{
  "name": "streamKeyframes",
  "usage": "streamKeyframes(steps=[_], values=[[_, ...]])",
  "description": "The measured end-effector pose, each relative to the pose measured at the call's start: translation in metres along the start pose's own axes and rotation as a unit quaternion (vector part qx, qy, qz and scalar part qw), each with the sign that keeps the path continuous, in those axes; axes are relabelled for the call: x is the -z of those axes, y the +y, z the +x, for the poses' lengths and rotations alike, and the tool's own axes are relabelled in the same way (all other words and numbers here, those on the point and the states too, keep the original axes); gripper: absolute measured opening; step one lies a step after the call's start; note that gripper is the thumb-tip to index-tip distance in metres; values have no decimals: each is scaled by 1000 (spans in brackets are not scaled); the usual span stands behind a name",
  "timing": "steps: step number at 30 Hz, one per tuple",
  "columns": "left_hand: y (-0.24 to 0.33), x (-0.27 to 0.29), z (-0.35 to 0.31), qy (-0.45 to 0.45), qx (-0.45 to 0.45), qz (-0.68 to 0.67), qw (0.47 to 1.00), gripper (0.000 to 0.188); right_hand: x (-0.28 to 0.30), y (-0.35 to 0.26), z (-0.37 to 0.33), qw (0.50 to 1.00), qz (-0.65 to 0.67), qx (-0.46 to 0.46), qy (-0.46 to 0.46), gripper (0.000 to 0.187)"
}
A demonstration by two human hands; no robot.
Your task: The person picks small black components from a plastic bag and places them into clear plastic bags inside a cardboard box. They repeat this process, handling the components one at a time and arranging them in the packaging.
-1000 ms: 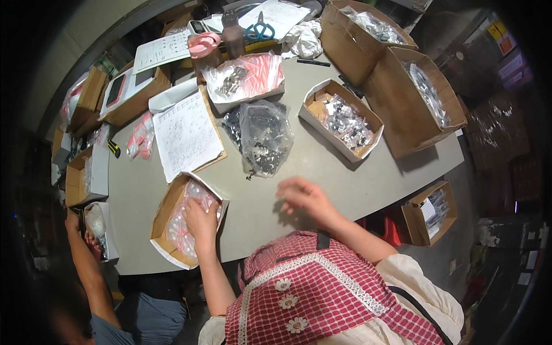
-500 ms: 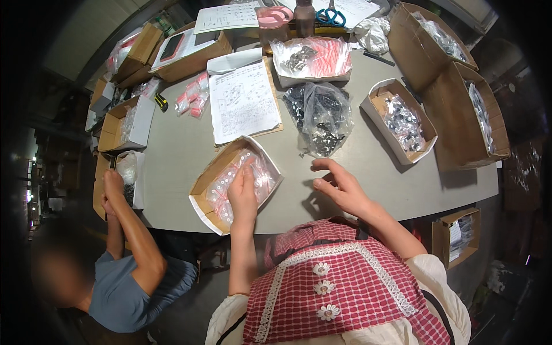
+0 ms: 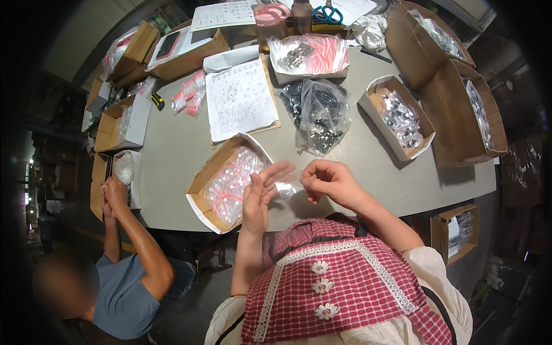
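Observation:
A small clear plastic bag stretches between my two hands, just past the near right side of a cardboard box. My right hand is closed, with thumb and fingers pinching at the bag's right end. My left hand is open, its thumb up and its fingers stretched out and slightly blurred beside the bag's other end. Inside the box lie several clear bags with red edges and small white round parts.
Beyond my hands lie a bag of black parts and drawings on a clipboard. A box of bagged parts stands right, near larger cartons. At left, a co-worker's hands are by another box. A yellow cutter lies farther back.
My left hand has come out of the box to the right. A small clear bag now shows between my hands, and my right hand has closed from spread fingers into a pinch.

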State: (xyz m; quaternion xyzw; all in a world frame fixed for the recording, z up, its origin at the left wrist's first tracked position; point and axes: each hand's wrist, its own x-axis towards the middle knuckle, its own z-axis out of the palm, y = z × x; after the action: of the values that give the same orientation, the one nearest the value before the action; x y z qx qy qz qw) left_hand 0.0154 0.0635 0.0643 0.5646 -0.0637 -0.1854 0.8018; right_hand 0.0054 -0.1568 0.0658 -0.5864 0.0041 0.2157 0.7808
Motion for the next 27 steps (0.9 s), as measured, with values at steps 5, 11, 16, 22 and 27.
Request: streamKeyframes(steps=[5, 11, 16, 22, 27], values=[[-5, -2, 4, -10, 77, 197, 977, 25, -1, -8, -10, 996, -79, -46, -8, 14], [-4, -26, 4, 86, -13, 315, 945, 15, -2, -7, -15, 989, -145, 6, 17, 18], [8, -31, 2, 82, -136, 472, 867, 15, 0, 0, -16, 975, -214, 48, 31, 22], [10, -26, -2, -90, 56, 311, 944, 28, 1, -5, -21, 995, -81, -35, -35, 19], [1, -29, -7, -89, 86, 258, 958, 24, 11, -12, -29, 989, -3, -137, -59, 16]])
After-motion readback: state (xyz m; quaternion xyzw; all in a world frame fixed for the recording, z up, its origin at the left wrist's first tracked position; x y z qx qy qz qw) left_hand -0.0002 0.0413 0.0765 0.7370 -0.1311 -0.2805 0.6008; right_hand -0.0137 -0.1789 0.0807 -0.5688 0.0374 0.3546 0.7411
